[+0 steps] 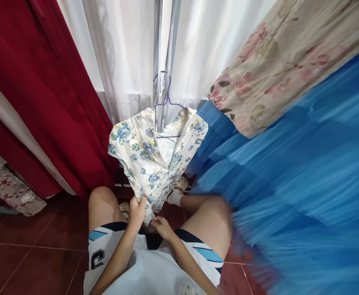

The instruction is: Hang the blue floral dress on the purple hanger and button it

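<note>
In the head view, a white blouse (150, 157) with blue and yellow flowers hangs from a purple wire hanger (168, 92), its V-neck facing me. The hanger is at a grey metal upright (163, 49). My left hand (137, 209) is closed on the blouse's lower left side, thumb on top of the cloth. Close to the gathered bottom hem, my right hand (162, 227) has its fingers curled together at the cloth's edge. What lies between those fingertips is too small to make out.
Dark red cloth (59, 94) hangs on the left, white curtains (120, 45) behind. To the right hang a beige floral cloth (259, 78) and blue ruffled tulle (274, 176). My bent knees and beige clogs (181, 185) flank the blouse above the red tiled floor (44, 246).
</note>
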`<act>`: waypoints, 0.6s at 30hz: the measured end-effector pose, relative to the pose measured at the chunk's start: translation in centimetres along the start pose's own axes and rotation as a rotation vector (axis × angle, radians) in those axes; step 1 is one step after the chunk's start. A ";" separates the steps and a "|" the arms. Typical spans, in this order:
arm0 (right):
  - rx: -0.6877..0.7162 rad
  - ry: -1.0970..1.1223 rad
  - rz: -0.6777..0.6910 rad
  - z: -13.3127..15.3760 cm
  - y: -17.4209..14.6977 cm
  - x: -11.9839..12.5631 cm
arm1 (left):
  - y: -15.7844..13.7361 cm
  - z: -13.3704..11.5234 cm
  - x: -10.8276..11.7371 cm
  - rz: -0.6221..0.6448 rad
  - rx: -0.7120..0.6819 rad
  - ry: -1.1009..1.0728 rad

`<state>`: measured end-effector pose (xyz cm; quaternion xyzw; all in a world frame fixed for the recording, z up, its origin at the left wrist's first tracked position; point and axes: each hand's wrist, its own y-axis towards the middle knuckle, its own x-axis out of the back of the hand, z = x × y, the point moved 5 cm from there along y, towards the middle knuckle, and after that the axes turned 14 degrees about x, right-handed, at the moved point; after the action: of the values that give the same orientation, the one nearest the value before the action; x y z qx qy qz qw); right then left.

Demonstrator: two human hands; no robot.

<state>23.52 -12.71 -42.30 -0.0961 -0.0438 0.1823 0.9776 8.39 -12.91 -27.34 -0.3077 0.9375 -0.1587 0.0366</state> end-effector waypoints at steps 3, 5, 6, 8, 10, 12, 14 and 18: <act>0.105 0.069 -0.087 1.3 0.2 0.4 | -0.2 -0.1 0.4 -0.024 -0.038 -0.008; 0.178 0.105 -0.142 2.3 0.1 0.8 | -0.3 -0.1 0.9 -0.031 -0.059 -0.012; 0.208 0.117 -0.162 2.8 0.0 1.0 | -0.4 -0.1 1.2 -0.034 -0.066 -0.011; 0.259 0.128 -0.189 3.6 -0.5 1.3 | -0.4 -0.1 1.9 -0.036 -0.074 -0.007; 0.305 0.124 -0.198 4.4 -0.8 1.5 | -0.5 -0.2 2.6 -0.034 -0.077 0.000; 0.346 0.100 -0.197 5.2 -0.7 2.0 | -0.5 -0.2 3.2 -0.030 -0.077 0.004; 0.377 0.056 -0.194 5.7 0.0 2.8 | -0.4 -0.2 3.5 -0.021 -0.071 0.008; 0.354 -0.098 -0.111 4.7 2.2 3.8 | 0.5 0.5 3.6 -0.015 -0.041 0.001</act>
<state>25.76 -8.52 -38.00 0.0887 -0.0637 0.1374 0.9845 5.32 -14.80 -27.86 -0.3153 0.9382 -0.1399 0.0284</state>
